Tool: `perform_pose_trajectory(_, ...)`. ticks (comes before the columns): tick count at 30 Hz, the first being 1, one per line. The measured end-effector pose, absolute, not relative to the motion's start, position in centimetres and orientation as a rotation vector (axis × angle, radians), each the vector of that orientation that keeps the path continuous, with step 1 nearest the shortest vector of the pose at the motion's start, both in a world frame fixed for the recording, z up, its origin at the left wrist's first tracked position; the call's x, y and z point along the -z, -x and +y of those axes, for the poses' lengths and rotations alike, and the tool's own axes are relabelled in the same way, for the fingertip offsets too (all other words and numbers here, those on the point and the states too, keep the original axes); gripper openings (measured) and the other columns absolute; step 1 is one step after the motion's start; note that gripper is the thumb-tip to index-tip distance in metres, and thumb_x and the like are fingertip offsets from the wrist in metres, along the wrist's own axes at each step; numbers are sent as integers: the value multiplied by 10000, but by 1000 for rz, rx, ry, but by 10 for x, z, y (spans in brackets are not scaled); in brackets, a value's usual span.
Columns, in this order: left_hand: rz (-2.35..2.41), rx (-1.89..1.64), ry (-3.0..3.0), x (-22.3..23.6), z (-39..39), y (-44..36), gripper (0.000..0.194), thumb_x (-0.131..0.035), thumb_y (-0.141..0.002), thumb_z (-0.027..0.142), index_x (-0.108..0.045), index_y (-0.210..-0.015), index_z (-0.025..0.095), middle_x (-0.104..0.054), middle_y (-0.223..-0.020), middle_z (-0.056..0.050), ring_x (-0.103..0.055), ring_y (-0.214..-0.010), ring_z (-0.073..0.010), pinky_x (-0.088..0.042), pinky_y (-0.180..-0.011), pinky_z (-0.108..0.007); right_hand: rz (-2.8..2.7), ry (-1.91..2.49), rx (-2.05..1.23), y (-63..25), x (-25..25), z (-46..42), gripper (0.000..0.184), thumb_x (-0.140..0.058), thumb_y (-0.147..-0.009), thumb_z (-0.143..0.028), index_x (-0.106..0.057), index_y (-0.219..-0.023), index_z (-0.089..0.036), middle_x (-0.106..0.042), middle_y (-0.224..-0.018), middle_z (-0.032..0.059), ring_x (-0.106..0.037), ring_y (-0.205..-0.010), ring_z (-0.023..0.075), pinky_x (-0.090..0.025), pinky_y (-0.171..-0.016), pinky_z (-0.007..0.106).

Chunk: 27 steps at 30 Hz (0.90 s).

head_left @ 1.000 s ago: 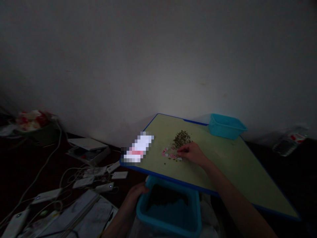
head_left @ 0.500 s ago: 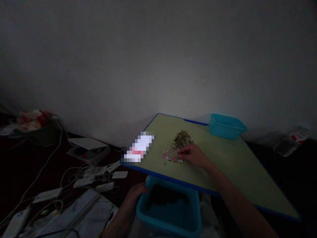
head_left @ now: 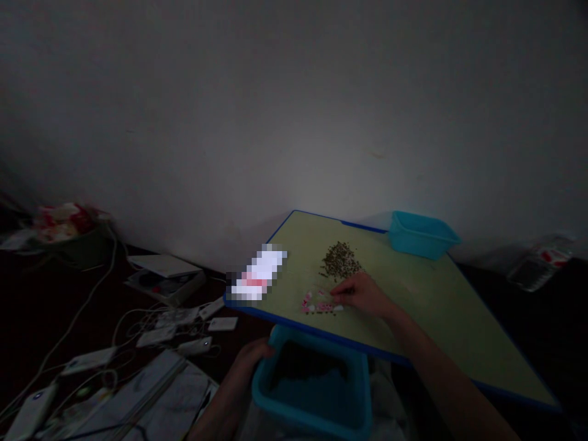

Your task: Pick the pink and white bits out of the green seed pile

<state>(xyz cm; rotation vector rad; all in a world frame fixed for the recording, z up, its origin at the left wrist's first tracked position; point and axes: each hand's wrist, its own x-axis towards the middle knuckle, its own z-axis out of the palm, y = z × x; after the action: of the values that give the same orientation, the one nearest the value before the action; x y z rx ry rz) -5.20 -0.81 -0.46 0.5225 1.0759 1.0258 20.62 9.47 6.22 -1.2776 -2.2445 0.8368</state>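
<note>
My right hand (head_left: 361, 295) is closed in a pinch above the table, its fingertips at the edge of a thin, seemingly see-through piece with pink and white print (head_left: 324, 305). Its exact kind is too dim to tell. A few dark grains lie along the near side of this piece. Just beyond sits a loose heap of small brownish grains (head_left: 340, 260). Below the table's front edge, my left hand (head_left: 255, 356) grips the left rim of a blue plastic basin (head_left: 312, 411), which has a dark mass of material at its far side.
The low table (head_left: 441, 324) has a blue edge and stands against the wall. A second blue basin (head_left: 420, 236) is at its back right, a blurred lit phone (head_left: 261, 272) at the left. Power banks and cables (head_left: 156, 337) litter the floor; a plastic bottle (head_left: 542, 263) lies right.
My right hand and the pink-and-white printed piece have shifted slightly towards me, away from the heap. More grains show along its near edge. My left hand and the basin stay put.
</note>
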Motion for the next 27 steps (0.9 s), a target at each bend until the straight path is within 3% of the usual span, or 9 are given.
perform_pose_trajectory(7,1059,-1042,-542,4,-12,56,78,-558,-559,140,-615,-508,155,-546,-394,44,-446,-396,-111,-357,-439,-234,-2293,1228,-881,-209,-62,89,197,-621,-703,-293,-712,-863,-225,-703,-730,2,-604,-617,128,-423,-564,213)
perform_pose_trajectory(19,1048,-988,-526,10,-8,52,111,-569,-520,181,-657,-573,142,-633,-446,-6,-532,-434,-161,-395,-443,-257,-2209,1296,-904,-218,-59,64,198,-603,-720,-291,-711,-853,-192,-693,-724,17,-601,-619,145,-434,-551,222)
perform_pose_trajectory(27,1062,-1053,-556,-6,-21,43,43,-571,-569,207,-594,-568,171,-542,-438,41,-465,-421,-133,-383,-472,-265,-2135,1306,-795,-218,-56,31,168,-579,-752,-284,-705,-840,-215,-688,-778,11,-611,-678,149,-446,-612,238)
